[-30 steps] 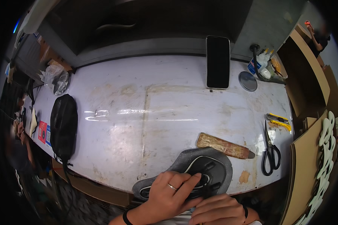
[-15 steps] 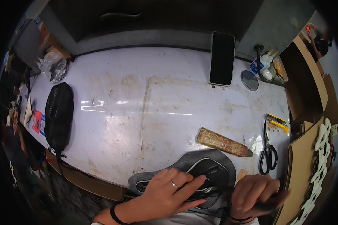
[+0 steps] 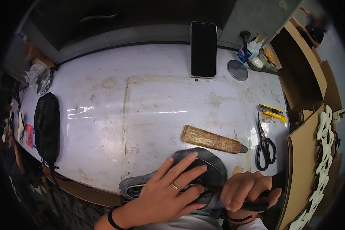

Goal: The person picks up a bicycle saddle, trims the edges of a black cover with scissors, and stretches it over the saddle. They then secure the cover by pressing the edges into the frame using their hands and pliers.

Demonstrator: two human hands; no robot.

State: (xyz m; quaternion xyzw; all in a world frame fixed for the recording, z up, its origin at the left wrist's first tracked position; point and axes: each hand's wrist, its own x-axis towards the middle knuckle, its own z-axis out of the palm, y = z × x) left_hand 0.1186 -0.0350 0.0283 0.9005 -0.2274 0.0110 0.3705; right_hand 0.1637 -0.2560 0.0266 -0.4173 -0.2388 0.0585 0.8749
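A dark grey flat piece of sheet material [image 3: 180,153] with a curved outline and a darker, edged shape on top lies at the near edge of the table. My left hand [image 3: 172,189], with a ring and a black wristband, presses flat on it with the fingers spread. To its right, my right hand [image 3: 243,189] is closed around a black-handled tool [image 3: 255,207]. A dark, narrow part of this tool points left toward the piece; its tip is hidden by my left hand, and I cannot tell its kind. Just beyond the piece lies a brown tape-wrapped bar [image 3: 211,139].
Black scissors [image 3: 264,151] and a yellow utility knife [image 3: 272,112] lie at the right. Farther back are a phone [image 3: 203,50], a round grey lid [image 3: 237,70] and glue bottles [image 3: 251,50]. A black pouch [image 3: 47,128] sits left; cardboard [image 3: 301,153] borders the right.
My left hand's fingers have spread out and flattened over the grey piece. My right hand has turned, bringing the black handle into clearer sight. The whole view has shifted slightly.
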